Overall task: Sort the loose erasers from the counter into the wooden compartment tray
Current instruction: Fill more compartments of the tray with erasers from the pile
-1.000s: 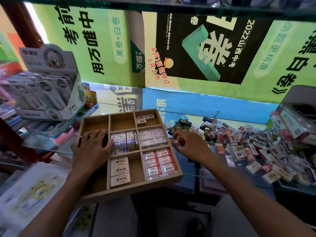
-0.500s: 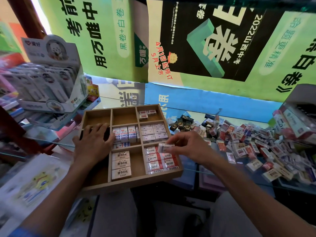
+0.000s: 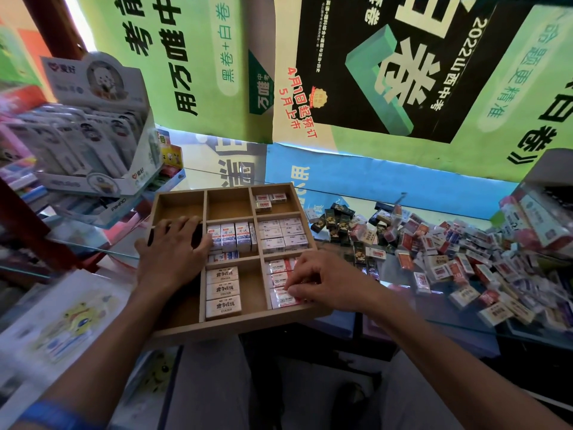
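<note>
A: Fingers (image 3: pixel 291 282) of the right hand (image 3: pixel 322 282) are curling down into the near-right compartment of the wooden tray (image 3: pixel 235 325), pinching a red-and-white eraser (image 3: pixel 283 297) at their tips.
B: Eraser orientation?
A: Lying flat, long axis running left-right, stacking in line with the other 2B erasers there.
B: Right arm?
A: Coming in from lower right, palm down, wrist sitting over the tray's right wall.
B: Left hand (image 3: pixel 173 249)?
A: Lying flat and relaxed, palm down, over the left column, fingertips touching the blue-and-white erasers (image 3: pixel 231 237) in the middle compartment. Gripping nothing.
B: Loose ones?
A: Loose eraser pile (image 3: pixel 434 252) is sitting on the glass worktop (image 3: pixel 400 293) right of the tray, well apart from both hands.
</note>
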### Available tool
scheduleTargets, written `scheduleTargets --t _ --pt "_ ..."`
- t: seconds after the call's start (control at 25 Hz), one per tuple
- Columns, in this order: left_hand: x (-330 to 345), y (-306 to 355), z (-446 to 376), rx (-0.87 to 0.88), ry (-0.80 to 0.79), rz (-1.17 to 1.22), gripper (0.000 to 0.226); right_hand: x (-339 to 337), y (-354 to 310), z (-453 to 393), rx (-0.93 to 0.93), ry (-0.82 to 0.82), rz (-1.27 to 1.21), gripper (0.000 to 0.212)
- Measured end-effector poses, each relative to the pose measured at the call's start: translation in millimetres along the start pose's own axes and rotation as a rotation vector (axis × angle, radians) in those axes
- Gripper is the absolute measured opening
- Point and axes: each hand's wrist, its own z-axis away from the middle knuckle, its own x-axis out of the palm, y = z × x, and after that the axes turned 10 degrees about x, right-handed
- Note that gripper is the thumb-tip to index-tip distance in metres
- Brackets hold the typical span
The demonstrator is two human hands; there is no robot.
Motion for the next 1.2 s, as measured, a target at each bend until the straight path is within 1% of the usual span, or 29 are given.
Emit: scheduleTargets --t 0.12,0.16,0.2,0.28,0.36,0.4,0.44,0.48,0.52,0.56,0.6,0.64,0.72,0.84,0.92,1.08,1.2 --pt "1.6 -1.2 -0.7 0.004 0.0 0.003 0.052 -3.8 -0.9 1.2 -0.031 -0.026 0.09 0.018" --pt "1.8 -1.3 -1.1 0.006 0.001 0.006 0.051 -3.7 -0.6 2.7 -0.05 -0.012 0.097 0.018" --pt "2.0 -1.6 -1.4 0.007 0.001 0.007 0.051 -2.6 1.3 5.1 -0.061 0.037 0.071 0.017" --pt "1.8 -2.8 -1.5 0.004 -0.006 0.006 0.052 -3.0 7.2 10.0 -0.008 0.239 -0.064 0.012" --pt "1.6 -1.7 -1.6 0.001 -0.01 0.005 0.052 -12.9 30.1 12.8 0.143 0.501 -0.14 0.013" --pt "1.2 -1.4 -1.2 -0.002 -0.011 0.006 0.053 -20.5 46.7 13.3 0.237 0.601 -0.099 0.019" --pt "0.7 -0.4 -1.1 -0.004 -0.012 0.008 0.053 -29.1 64.7 15.0 0.328 0.644 -0.018 0.028" --pt "0.2 0.2 -1.1 -0.008 -0.014 0.011 0.053 -37.4 80.8 17.7 0.406 0.616 0.082 0.038" --pt "-0.5 1.1 -1.1 -0.014 -0.014 0.013 0.053 -44.0 94.2 21.0 0.459 0.545 0.168 0.044" --pt "-1.0 1.7 -1.1 -0.019 -0.014 0.014 0.053 -48.3 103.0 23.7 0.472 0.471 0.237 0.044" --pt "-1.4 2.0 -0.9 -0.02 -0.014 0.013 0.053 -50.4 108.8 25.3 0.451 0.426 0.291 0.038" --pt "-1.8 2.4 -0.6 -0.019 -0.015 0.015 0.053 -51.9 111.2 26.1 0.416 0.415 0.337 0.029" --pt "-2.5 2.4 -0.4 -0.018 -0.02 0.02 0.053 -54.2 114.2 23.6 0.361 0.45 0.382 0.014" --pt "-1.7 1.6 -0.2 -0.017 -0.019 0.019 0.054 -57.7 109.2 18.3 0.329 0.579 0.289 0.01" --pt "-1.4 1.8 -0.1 -0.015 -0.012 0.014 0.054 -61.6 92.0 12.8 0.257 0.64 0.225 0.011" --pt "-3.1 2.6 0.6 -0.003 -0.004 0.003 0.055 -64.9 33.2 -24.7 0.04 0.594 0.139 0.019" --pt "-3.1 1.1 2.7 0.009 0.001 -0.014 0.057 -60.2 2.5 -69.3 -0.039 0.562 0.168 0.026"
